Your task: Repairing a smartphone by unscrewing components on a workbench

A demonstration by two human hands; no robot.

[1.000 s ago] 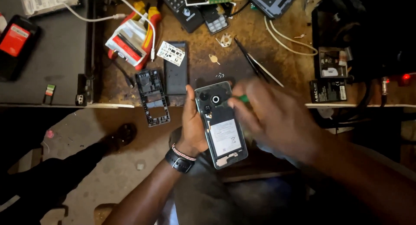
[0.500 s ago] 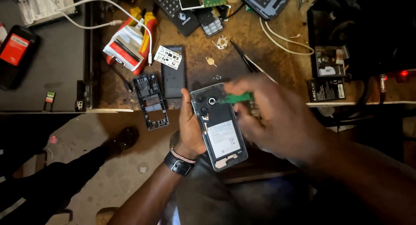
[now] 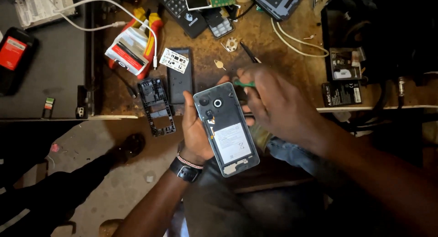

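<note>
A cluttered wooden workbench (image 3: 292, 59) is seen from above. Just past its front edge, an opened smartphone (image 3: 226, 129), back cover off, is cradled face-down in the left hand (image 3: 197, 135), apparently to steady it. A green-handled tool (image 3: 243, 83) is pinched in the right hand (image 3: 273, 102) beside the phone's top corner.

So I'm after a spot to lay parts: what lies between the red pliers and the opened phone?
Head view: a black frame and a dark back cover.
</note>
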